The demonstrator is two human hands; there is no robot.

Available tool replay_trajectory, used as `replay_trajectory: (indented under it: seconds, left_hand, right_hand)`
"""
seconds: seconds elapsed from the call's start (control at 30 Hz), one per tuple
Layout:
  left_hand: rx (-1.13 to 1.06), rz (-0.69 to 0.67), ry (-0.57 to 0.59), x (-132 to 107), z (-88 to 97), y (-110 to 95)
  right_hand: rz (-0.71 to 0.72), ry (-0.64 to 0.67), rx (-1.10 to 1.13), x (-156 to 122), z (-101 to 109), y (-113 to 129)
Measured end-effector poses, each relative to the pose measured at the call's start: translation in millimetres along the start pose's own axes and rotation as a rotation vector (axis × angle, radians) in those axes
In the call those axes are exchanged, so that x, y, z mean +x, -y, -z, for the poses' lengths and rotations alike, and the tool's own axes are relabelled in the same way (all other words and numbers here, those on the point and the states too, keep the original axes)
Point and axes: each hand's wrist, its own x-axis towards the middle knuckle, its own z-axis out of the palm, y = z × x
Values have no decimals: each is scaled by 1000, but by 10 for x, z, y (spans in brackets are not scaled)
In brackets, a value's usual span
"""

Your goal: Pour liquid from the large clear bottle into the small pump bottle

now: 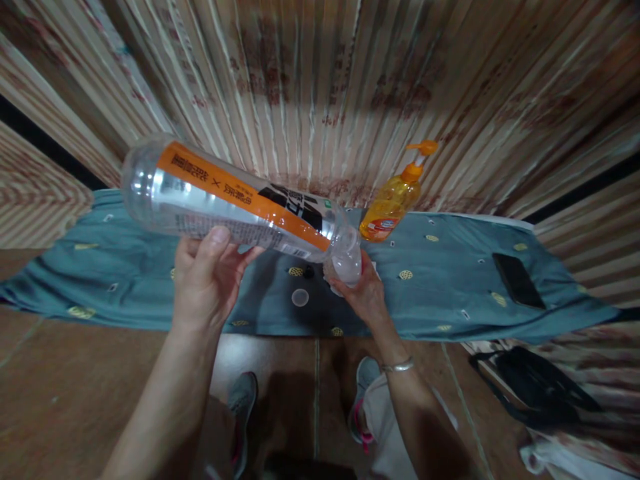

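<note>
A large clear plastic bottle (240, 207) with an orange and silver label lies tilted in the air, its base up to the left and its neck lower on the right. My left hand (213, 277) is closed around its underside, thumb on the near face. At the bottle's mouth my right hand (363, 290) grips a small translucent container (347, 263); its exact shape is partly hidden by my fingers. Something white, perhaps tissue, shows beside those fingers. Below, on the cloth, are a round translucent lid (300, 297) and a small black cap (309, 271).
A teal cloth (440, 273) with pineapple prints covers the narrow surface. Behind my right hand stands an orange pump bottle (390, 207). A black phone (518, 280) lies at the right. Pleated curtains (310, 87) hang behind, and a black bag (540, 387) sits lower right.
</note>
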Motion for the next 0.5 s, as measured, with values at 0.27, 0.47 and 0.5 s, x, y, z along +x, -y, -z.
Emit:
replay_trajectory:
  seconds: [0.27,0.47,0.5]
  left_hand:
    - [4,-4,18,-25,-26,-41]
    - [5,-35,6,-28,-51,-45]
    - [6,-38,6,-30,-60,-46]
  right_hand:
    - [-6,-8,-4,-1,-15,2]
    - [-10,2,-3,-8,-7,-6]
    - [-10,-2,-5,-10,-8,-5]
